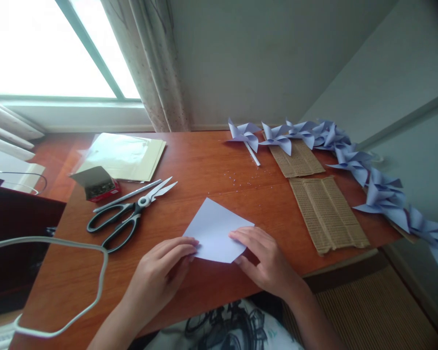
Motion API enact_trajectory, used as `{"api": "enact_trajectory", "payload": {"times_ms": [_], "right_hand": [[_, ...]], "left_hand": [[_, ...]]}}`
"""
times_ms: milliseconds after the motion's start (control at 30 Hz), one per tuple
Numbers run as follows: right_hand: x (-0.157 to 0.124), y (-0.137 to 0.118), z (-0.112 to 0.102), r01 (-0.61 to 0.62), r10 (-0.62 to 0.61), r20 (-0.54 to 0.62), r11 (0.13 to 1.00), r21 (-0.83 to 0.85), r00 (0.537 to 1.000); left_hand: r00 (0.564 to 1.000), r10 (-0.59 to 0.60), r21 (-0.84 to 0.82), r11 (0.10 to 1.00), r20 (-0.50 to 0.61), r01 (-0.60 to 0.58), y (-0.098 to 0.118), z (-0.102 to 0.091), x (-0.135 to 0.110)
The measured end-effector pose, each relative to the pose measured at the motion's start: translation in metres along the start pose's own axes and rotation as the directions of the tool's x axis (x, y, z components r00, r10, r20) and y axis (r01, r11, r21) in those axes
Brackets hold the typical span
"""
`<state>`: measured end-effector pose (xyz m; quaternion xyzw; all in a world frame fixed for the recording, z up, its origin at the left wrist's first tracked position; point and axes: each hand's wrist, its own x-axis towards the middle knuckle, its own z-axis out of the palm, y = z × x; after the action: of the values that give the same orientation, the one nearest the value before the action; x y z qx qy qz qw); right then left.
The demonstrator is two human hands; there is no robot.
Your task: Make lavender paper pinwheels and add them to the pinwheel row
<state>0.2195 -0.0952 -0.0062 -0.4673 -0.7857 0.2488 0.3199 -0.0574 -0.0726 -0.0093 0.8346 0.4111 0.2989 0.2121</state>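
Note:
A pale lilac sheet of paper (214, 228), folded into a triangle-like shape, lies flat on the reddish wooden table (200, 160) near its front edge. My left hand (160, 272) rests at the sheet's left corner, fingers stretched out and pressing on it. My right hand (264, 257) lies over the sheet's right corner, fingers flat on the paper. Neither hand grips anything.
Black-handled scissors (127, 216) and a thin white stick (127, 195) lie to the left, beside a small open box (97, 183) and a stack of paper sheets (126, 155). Two corrugated cardboard pieces (324, 211) and a row of several lilac paper pinwheels (350, 155) sit at the right. A white cable (95, 287) loops at the left.

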Motion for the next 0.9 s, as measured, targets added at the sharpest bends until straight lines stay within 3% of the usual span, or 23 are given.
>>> {"api": "enact_trajectory", "payload": {"times_ms": [433,600,667,800,900], "right_hand": [[0.007,-0.004,0.014,-0.166,0.181,-0.132,0.979,0.116,0.975],[0.016,-0.009,0.013,-0.322,0.347,-0.146,0.932,0.168,0.927],[0.023,-0.010,0.013,-0.380,0.403,-0.123,0.909,0.170,0.907],[0.038,-0.008,0.012,-0.435,0.452,-0.053,0.880,0.189,0.891],[0.047,-0.004,0.012,-0.452,0.462,-0.013,0.873,0.185,0.887]], "left_hand": [[0.999,-0.036,0.051,0.998,0.014,0.035,0.013,0.005,0.000],[0.991,-0.091,0.094,0.991,-0.094,0.100,0.029,0.013,-0.003],[0.987,-0.063,0.159,0.983,-0.149,0.087,0.041,0.016,-0.003],[0.993,0.091,0.280,0.957,-0.070,-0.068,0.070,0.024,-0.002],[0.995,0.094,0.357,0.929,0.021,-0.096,0.082,0.036,0.000]]}}
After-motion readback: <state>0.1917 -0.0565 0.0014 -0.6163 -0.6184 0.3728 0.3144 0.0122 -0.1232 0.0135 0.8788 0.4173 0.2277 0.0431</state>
